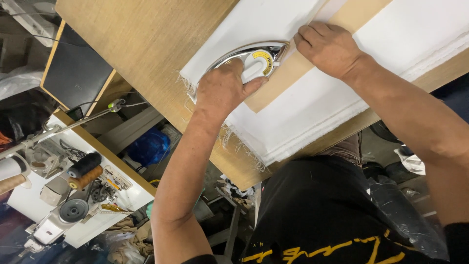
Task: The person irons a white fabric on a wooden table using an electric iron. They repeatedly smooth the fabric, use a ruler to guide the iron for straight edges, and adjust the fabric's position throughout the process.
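Wood-grain table [141, 44] takes up most of the view, with a big stack of white fabric [312, 105] spread on it, frayed along the near edge. A tan cardboard strip [288, 73] lies across the fabric at a slant. The chrome iron [259, 58] with the yellow dial sits on the fabric, tip right against that strip. Left hand [222, 90] is closed around the iron's handle. Right hand [330, 49] is pressed flat on the strip, fingers bent, gripping nothing.

Iron [254, 61] handle hidden under grip of one hand [222, 90]; white fabric [312, 102] cut off at top edge.
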